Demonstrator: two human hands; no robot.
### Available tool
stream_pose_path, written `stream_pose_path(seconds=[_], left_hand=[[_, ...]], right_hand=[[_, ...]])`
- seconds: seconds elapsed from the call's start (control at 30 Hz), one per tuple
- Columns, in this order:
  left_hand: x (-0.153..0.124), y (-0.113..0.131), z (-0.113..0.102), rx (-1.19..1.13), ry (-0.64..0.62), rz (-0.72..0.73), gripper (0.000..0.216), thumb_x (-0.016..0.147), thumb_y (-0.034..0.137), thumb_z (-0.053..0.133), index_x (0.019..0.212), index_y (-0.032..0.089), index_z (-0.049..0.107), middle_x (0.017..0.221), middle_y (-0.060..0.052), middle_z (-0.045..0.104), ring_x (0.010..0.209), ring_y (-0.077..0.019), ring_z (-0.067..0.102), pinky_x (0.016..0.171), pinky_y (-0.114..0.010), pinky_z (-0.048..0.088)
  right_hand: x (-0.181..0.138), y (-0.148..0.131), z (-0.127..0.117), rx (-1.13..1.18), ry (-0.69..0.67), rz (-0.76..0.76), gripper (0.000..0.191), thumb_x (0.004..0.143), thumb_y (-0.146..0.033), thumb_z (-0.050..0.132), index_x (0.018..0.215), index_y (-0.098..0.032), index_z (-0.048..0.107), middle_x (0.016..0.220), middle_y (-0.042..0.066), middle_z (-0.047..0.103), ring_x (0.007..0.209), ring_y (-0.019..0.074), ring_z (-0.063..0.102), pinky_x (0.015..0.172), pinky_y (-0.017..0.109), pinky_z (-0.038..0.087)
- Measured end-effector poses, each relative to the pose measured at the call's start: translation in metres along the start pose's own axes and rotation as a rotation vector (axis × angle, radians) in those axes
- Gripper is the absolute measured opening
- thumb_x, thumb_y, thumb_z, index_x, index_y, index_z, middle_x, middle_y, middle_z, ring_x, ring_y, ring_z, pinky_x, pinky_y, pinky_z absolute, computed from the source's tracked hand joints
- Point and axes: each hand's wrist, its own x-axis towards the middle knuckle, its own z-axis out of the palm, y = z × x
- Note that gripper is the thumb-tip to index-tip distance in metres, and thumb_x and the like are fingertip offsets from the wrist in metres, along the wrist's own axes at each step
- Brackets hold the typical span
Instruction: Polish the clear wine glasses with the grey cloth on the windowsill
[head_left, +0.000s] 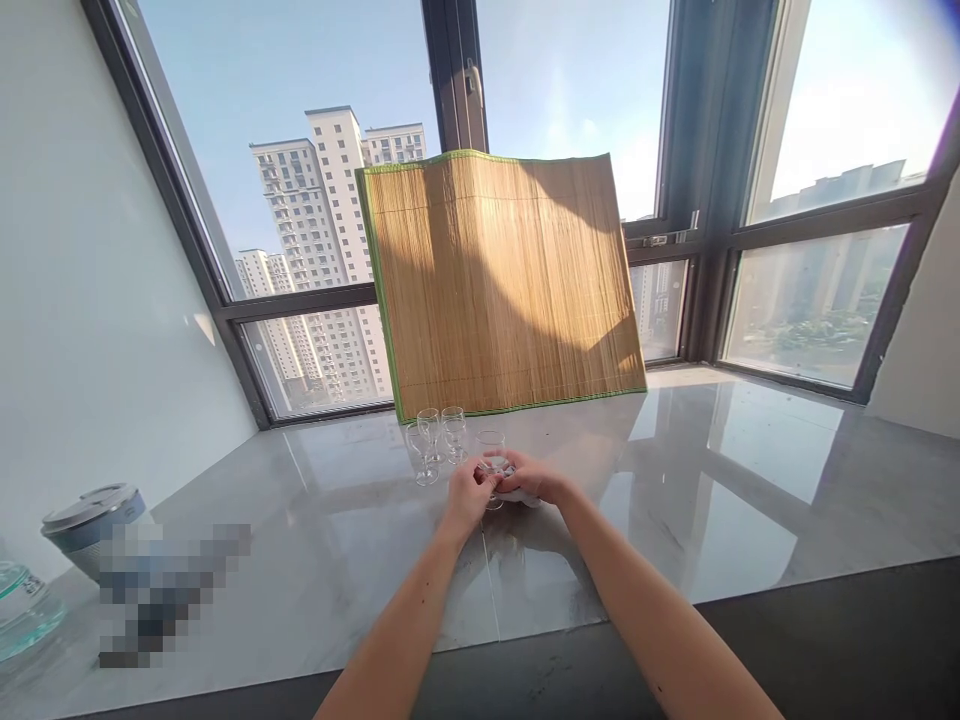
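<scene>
Both hands meet around a small clear stemmed glass (491, 441) near the middle of the sill. My left hand (466, 490) has its fingers closed on the glass from the left side. From the right, my right hand (529, 474) is closed with a white cloth or tissue (529, 498) bunched under its fingers, against the glass. The glass looks upright, its bowl showing above the fingers and its foot below; its stem is mostly hidden. Just left of my hands stand several similar clear glasses (428, 440), close together and partly overlapping.
A bamboo mat (502, 290) with green edging leans upright against the window behind the glasses. At left stand a lidded cup (90, 520) and a clear bottle (26, 605), beside a blurred-out patch. The glossy grey sill (337, 590) ends at a front edge below my forearms.
</scene>
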Motion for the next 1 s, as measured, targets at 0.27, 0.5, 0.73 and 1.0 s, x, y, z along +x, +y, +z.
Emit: stream_pose_path(seconds=[0.27, 0.5, 0.73, 1.0], left_hand=[[0.002, 0.001, -0.001, 0.021, -0.072, 0.011, 0.034, 0.079, 0.023, 0.052, 0.108, 0.015, 0.067, 0.072, 0.0, 0.065, 0.068, -0.0139, 0.058, 0.066, -0.024, 0.044], [0.0, 0.003, -0.01, 0.08, 0.121, -0.128, 0.021, 0.077, 0.02, 0.05, 0.086, 0.017, 0.069, 0.066, -0.002, 0.063, 0.063, -0.0142, 0.055, 0.06, -0.024, 0.039], [0.004, -0.003, -0.022, 0.019, 0.348, -0.425, 0.017, 0.073, 0.025, 0.049, 0.057, 0.021, 0.049, 0.056, 0.001, 0.051, 0.053, -0.0125, 0.044, 0.051, -0.024, 0.03], [0.009, -0.016, -0.021, 0.001, 0.392, -0.504, 0.007, 0.073, 0.025, 0.052, 0.077, 0.021, 0.052, 0.078, -0.004, 0.062, 0.063, -0.0149, 0.055, 0.057, -0.027, 0.04]], right_hand=[[0.006, 0.005, 0.008, -0.056, 0.17, -0.093, 0.062, 0.052, -0.019, 0.075, 0.11, -0.02, 0.052, 0.079, -0.001, 0.065, 0.07, 0.0158, 0.06, 0.062, 0.025, 0.044], [0.018, 0.015, -0.007, -0.231, 0.414, -0.097, 0.055, 0.059, -0.016, 0.061, 0.111, -0.024, 0.045, 0.08, -0.002, 0.063, 0.066, 0.0147, 0.059, 0.058, 0.023, 0.042], [0.026, 0.019, -0.038, -0.616, 0.926, -0.001, 0.052, 0.072, -0.017, 0.054, 0.123, -0.022, 0.043, 0.092, 0.005, 0.066, 0.082, 0.0208, 0.063, 0.068, 0.028, 0.042], [0.026, 0.019, -0.05, -0.62, 1.104, 0.069, 0.05, 0.077, -0.025, 0.056, 0.125, -0.018, 0.043, 0.094, 0.011, 0.067, 0.09, 0.026, 0.064, 0.07, 0.031, 0.041]])
